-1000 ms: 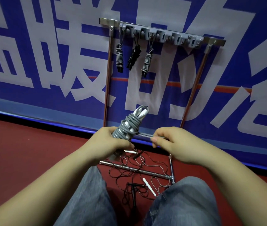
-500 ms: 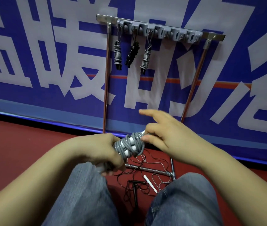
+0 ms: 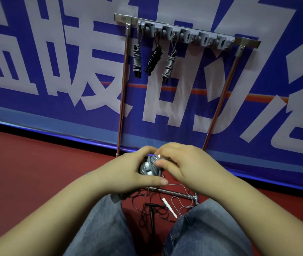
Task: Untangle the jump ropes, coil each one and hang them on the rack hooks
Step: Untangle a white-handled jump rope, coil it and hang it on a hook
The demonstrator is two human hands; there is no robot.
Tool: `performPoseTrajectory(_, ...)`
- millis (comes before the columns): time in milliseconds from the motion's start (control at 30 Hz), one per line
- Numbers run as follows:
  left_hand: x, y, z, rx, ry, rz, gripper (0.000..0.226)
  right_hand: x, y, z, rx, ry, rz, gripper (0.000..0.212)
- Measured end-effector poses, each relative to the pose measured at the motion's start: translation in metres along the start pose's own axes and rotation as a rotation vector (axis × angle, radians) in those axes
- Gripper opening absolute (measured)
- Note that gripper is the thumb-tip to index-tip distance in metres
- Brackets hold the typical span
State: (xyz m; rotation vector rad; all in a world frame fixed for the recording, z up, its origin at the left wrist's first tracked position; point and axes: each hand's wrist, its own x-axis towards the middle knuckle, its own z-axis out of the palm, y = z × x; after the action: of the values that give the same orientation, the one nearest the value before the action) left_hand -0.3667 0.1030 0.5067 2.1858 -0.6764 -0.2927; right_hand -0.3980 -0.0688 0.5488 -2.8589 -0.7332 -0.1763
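A coiled grey jump rope with white handle ends sits between both hands, just above my knees. My left hand grips the bundle from the left, thumb underneath. My right hand curls over its right side, fingers on the cord. Higher up, a hook rack carries three coiled ropes: a grey one, a black one and another grey one. Thin tangled ropes with a white handle and a black handle lie on the floor between my legs.
The rack stands on two copper-coloured poles against a blue banner wall. Its metal base bar lies on the red floor. Several hooks on the rack's right side hold nothing. My knees in grey jeans fill the bottom.
The bundle has dropped from upright in my left hand to lower down, pointing at me. My right hand went from pinching the loose cord end to closing over the coil.
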Motion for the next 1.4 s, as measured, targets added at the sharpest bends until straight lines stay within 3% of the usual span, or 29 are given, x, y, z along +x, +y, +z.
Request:
performPoseTrajectory(133,0.0,0.002,0.007,0.126,0.111,0.047,0.045,0.004,0.001,0.011,0.057,0.05,-0.008,0.032)
performPoseTrajectory(200,-0.001,0.001,0.006,0.137,0.127,0.026,0.041,0.001,0.002,0.021,0.045,0.157,-0.023,0.039)
performPoseTrajectory(300,-0.001,-0.002,0.007,-0.078,0.138,-0.019,0.038,-0.005,0.005,0.03,-0.002,0.438,-0.018,0.034)
performPoseTrajectory(367,-0.004,-0.006,0.01,-0.219,0.145,-0.034,0.05,-0.007,0.005,0.032,0.076,0.513,0.003,0.033)
performPoseTrajectory(433,-0.007,-0.009,0.012,-0.311,0.179,-0.065,0.052,-0.008,0.002,0.031,0.233,0.495,0.071,0.033)
performPoseTrajectory(600,-0.007,-0.012,0.015,-0.443,0.294,-0.104,0.021,-0.01,-0.001,0.026,0.818,0.328,0.28,0.022)
performPoseTrajectory(733,-0.009,-0.01,0.02,-0.512,0.315,-0.119,0.018,-0.01,-0.009,0.022,1.316,0.227,0.352,0.014)
performPoseTrajectory(800,-0.01,-0.009,0.022,-0.537,0.337,-0.117,0.02,-0.01,-0.013,0.022,1.441,0.235,0.364,0.021)
performPoseTrajectory(1000,-0.012,-0.004,0.028,-0.567,0.423,-0.081,0.018,-0.008,-0.012,0.03,1.122,0.48,0.365,0.038)
performPoseTrajectory(1133,-0.013,0.003,0.029,-0.539,0.447,-0.057,0.02,-0.003,-0.012,0.034,1.19,0.434,0.339,0.038)
performPoseTrajectory(1267,-0.013,0.005,0.029,-0.489,0.472,-0.053,0.02,-0.005,-0.009,0.04,0.897,0.445,0.312,0.042)
performPoseTrajectory(1400,-0.013,0.003,0.029,-0.461,0.457,-0.041,0.015,-0.008,-0.008,0.043,0.721,0.34,0.271,0.035)
